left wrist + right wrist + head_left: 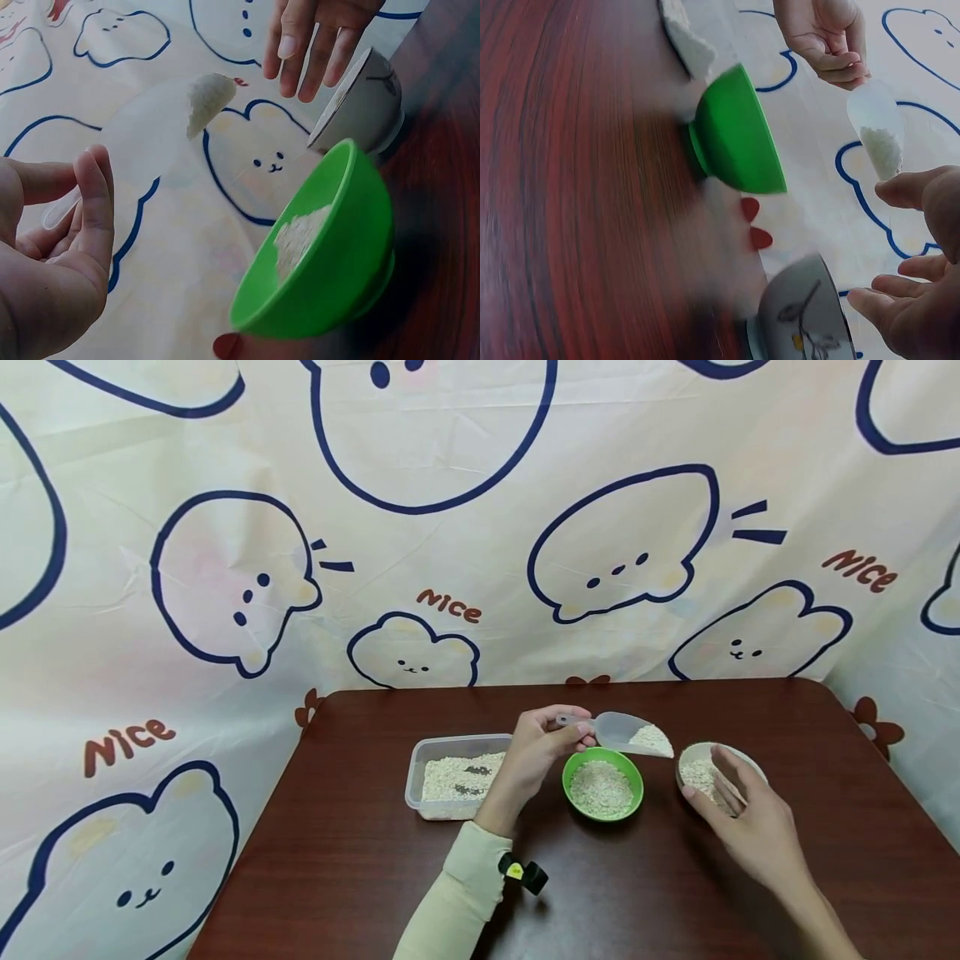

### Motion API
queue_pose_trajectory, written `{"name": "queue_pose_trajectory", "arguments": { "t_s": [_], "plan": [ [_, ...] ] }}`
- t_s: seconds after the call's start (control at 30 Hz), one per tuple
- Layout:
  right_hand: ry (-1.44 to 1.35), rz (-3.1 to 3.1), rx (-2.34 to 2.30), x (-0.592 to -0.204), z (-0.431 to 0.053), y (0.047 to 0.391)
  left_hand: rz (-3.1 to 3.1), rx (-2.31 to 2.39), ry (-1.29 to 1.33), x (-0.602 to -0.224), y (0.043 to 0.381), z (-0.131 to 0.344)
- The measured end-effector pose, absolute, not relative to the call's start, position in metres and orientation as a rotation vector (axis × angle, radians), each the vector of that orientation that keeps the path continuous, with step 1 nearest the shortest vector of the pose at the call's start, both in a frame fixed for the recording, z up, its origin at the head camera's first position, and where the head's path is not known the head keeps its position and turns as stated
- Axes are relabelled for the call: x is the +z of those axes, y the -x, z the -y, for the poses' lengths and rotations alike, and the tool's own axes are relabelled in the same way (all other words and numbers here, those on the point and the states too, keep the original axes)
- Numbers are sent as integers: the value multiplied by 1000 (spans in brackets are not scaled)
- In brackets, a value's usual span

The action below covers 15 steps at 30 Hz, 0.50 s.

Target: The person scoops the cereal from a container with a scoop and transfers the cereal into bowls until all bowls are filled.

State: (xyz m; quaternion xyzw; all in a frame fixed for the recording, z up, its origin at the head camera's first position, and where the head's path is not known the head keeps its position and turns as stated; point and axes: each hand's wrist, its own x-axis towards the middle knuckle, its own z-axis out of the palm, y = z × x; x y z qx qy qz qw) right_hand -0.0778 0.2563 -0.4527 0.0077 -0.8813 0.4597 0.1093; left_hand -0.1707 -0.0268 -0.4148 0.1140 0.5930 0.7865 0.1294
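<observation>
My left hand (536,747) pinches the handle of a translucent plastic scoop (615,729), held in the air above the far rim of a green bowl (567,789). White rice-like grains (651,740) lie toward the scoop's tip. More pale grains (602,789) fill part of the green bowl. On the right, my right hand (757,827) is over a white bowl (750,757) that also contains grains, its fingers extended and partly covering it. In the right wrist view, the white bowl (802,315) shows a dark branch pattern, with the fingers apart from the scoop.
Left of the green bowl stands a clear rectangular tub (459,745) of pale grains with dark patches, partly hidden by my left forearm. All of it rests on a dark brown table (337,860). A cartoon-printed cloth (495,560) hangs behind the table's far edge.
</observation>
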Motion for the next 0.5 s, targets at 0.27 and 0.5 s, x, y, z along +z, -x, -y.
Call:
{"name": "queue_pose_trajectory", "arguments": {
  "t_s": [0.27,0.5],
  "plan": [
    [89,2619,1274,-459,-280,71,-1688,2264,-387,-418,174,-4],
    [149,2611,1250,-467,-294,70,-1740,2212,-402,-421,178,-23]
  ]
}}
